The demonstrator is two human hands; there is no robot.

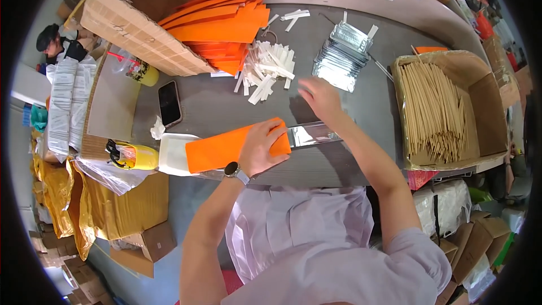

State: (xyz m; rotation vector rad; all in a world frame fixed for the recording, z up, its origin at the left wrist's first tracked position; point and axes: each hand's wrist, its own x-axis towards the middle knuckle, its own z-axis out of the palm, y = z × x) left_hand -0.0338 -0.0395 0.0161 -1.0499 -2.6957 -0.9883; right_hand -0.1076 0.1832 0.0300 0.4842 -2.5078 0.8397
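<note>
The left hand [261, 148] has its fingers curled over the right end of a long orange sleeve [226, 148], pinning it flat on the grey counter [209, 104]. A silver foil strip [313, 134] sticks out of that end toward the right. The right hand [320, 97] is blurred, its fingers spread loose and holding nothing that can be made out, hovering over the counter just above the strip, near the stack of silver foil packets [341, 56]. The left wrist carries a watch [236, 171].

Just past the hands lies a heap of small white paper slips [270, 70], and beyond it a pile of more orange sleeves [223, 20] leaning against a large cardboard box [135, 28]. At the right stands an open carton of thin pale sticks [432, 110] (packed lengthwise). To the left lie a black phone [169, 103], a white tray [172, 152] under the sleeve's left end, and a yellow bottle [141, 157]. Another person [56, 42] is at the far left.
</note>
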